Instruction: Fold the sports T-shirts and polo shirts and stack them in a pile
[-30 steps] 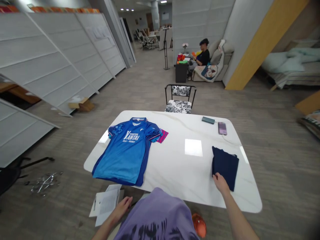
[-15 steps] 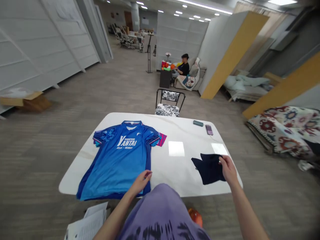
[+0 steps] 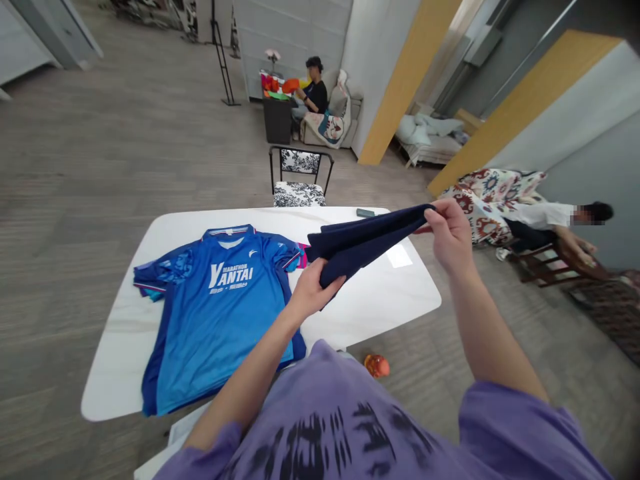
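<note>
A folded dark navy garment (image 3: 367, 241) is stretched in the air over the right part of the table; I cannot make out its exact kind. My right hand (image 3: 449, 233) pinches its far right end, higher up. Lower down and to the left, my left hand (image 3: 314, 288) grips the other end between thumb and fingers. A blue short-sleeved jersey (image 3: 220, 320) with white lettering lies flat on the left of the white table (image 3: 345, 327). Pink and teal cloth shows from beneath its sleeves, partly hidden by the garment.
A dark case (image 3: 365, 213) rests at the table's far edge. Beyond it stands a patterned chair (image 3: 300, 192). One person (image 3: 315, 97) sits at the back, another person (image 3: 545, 217) at the right. An orange-red object (image 3: 377, 365) is below the near edge.
The navy garment has been lifted off the table and drawn out lengthwise. My left hand has moved right from beside the jersey and taken hold of it. The view has turned right.
</note>
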Motion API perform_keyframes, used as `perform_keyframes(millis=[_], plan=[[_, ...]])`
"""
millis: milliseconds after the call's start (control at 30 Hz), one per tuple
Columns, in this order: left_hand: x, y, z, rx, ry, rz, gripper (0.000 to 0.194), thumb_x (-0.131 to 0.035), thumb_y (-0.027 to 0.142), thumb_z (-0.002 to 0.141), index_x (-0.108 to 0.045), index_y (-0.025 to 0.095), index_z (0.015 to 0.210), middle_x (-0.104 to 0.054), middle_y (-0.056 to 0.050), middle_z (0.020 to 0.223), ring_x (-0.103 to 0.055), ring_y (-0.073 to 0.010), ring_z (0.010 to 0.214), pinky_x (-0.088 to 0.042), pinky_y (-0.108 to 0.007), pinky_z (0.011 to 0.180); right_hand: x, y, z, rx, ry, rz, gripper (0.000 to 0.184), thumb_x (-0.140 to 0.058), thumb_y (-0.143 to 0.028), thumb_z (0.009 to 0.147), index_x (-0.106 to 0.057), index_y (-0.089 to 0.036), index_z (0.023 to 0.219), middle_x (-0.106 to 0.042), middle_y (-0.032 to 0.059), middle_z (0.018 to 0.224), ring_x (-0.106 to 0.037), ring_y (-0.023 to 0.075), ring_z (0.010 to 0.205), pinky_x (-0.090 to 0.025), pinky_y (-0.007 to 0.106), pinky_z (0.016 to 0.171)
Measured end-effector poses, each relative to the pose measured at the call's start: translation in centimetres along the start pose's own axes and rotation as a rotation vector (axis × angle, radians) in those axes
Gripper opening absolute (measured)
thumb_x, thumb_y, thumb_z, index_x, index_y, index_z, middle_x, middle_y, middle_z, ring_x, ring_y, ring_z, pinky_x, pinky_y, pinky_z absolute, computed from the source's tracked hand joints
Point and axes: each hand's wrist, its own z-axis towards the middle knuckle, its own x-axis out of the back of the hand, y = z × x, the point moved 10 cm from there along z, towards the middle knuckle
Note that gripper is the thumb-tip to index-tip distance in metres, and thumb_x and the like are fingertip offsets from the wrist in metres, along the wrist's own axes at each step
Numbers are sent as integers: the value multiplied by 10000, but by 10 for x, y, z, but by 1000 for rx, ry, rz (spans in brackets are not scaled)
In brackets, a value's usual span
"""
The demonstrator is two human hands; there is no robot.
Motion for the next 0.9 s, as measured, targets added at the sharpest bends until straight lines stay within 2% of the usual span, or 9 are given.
perform_keyframes(millis=[133,200,333,400,500,600,633,767,900], plan=[[40,28,18,62,62,-342,526,-722,632,1009,-707,195,1302,-787,-54,1131,-778,-244,1027,-655,-416,958,-33,-1,32,32,-21,-9,459,-669,-644,1043,-601,-207,1166,-660,-15,1013,-706,108,864,-643,254,726],[62,44,32,74,161,-506,584,-657,682,1033,-681,199,1361,-778,-65,1248,-773,-274,1192,-657,-457,1035,-64,-24,28,72,-94,-1,533,-716,-677,999,-584,-220,1240,-658,5,1139,-720,123,944,-658,288,791],[88,61,55,167,255,-693,684,-540,741,1068,-645,146,1388,-770,-119,1303,-762,-315,1275,-667,-504,1048,-134,-106,-31,260,-414,-1,742,-904,-691,834,-567,-270,1345,-626,55,1292,-724,198,1039,-686,394,917],[94,67,56,202,280,-750,680,-533,724,1078,-633,117,1368,-771,-133,1306,-775,-307,1247,-673,-484,1030,-154,-137,-63,336,-544,-27,821,-944,-713,771,-571,-283,1363,-618,69,1298,-720,232,1042,-691,429,917],[97,79,49,210,339,-808,577,-603,642,1079,-608,131,1347,-773,-114,1301,-786,-266,1213,-673,-433,1017,-155,-155,-80,384,-562,-108,625,-834,-701,905,-603,-281,1306,-627,65,1254,-715,248,1048,-683,450,909],[92,95,37,210,427,-845,461,-752,525,1015,-580,197,1291,-788,-62,1222,-786,-243,1207,-663,-399,1025,-139,-150,-72,371,-526,-180,348,-668,-580,1068,-620,-275,1228,-657,59,1193,-723,234,1021,-664,425,885],[89,102,34,200,454,-867,448,-802,491,979,-572,215,1246,-793,-50,1187,-786,-239,1205,-657,-388,1030,-135,-146,-69,362,-529,-201,360,-683,-573,1058,-613,-275,1246,-667,66,1209,-728,238,1022,-659,421,876],[71,138,31,103,487,-928,450,-894,384,874,-530,237,1093,-801,-33,1120,-780,-222,1199,-628,-359,1062,-123,-125,-71,398,-498,-319,743,-860,-656,876,-526,-274,1418,-661,129,1347,-729,323,1119,-644,470,882],[50,169,28,60,459,-826,449,-873,365,871,-565,235,1170,-798,-31,1128,-771,-226,1213,-613,-355,1070,-110,-91,-69,406,-332,-390,664,-783,-478,954,-475,-235,1490,-605,187,1456,-714,335,1122,-614,458,840]])
